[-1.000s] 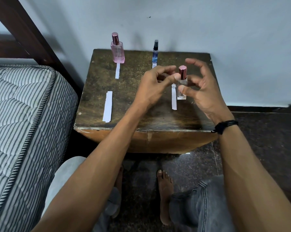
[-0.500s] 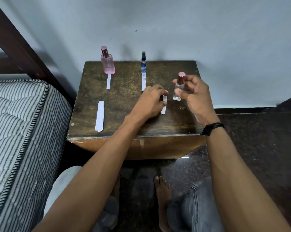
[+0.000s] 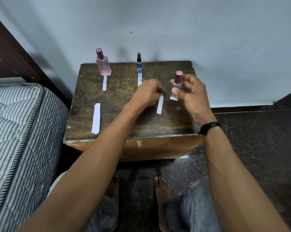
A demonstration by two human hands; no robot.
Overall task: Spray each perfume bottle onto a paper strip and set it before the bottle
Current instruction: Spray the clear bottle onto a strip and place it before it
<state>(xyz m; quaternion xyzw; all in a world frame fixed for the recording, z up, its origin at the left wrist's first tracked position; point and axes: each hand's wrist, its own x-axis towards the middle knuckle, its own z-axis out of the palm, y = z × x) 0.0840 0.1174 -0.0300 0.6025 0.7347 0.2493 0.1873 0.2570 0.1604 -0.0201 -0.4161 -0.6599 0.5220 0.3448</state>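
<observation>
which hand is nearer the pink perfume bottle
Left. The left hand pinches a paper strip right of the pink perfume bottle; the right hand holds the clear bottle farther right.

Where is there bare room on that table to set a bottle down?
Bare wood: the back right corner between the blue bottle and the table edge; between the spare strips and the left hand. Crowded between it and the right hand.

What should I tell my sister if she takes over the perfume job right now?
Left hand pinches the held strip beside the clear bottle. Right hand holds that bottle, cap on.
Done: pink bottle has the left strip before it, blue bottle the middle strip.
Left: set the held strip before the clear bottle; whether it was sprayed cannot be told. Spare strips lie front left.
</observation>
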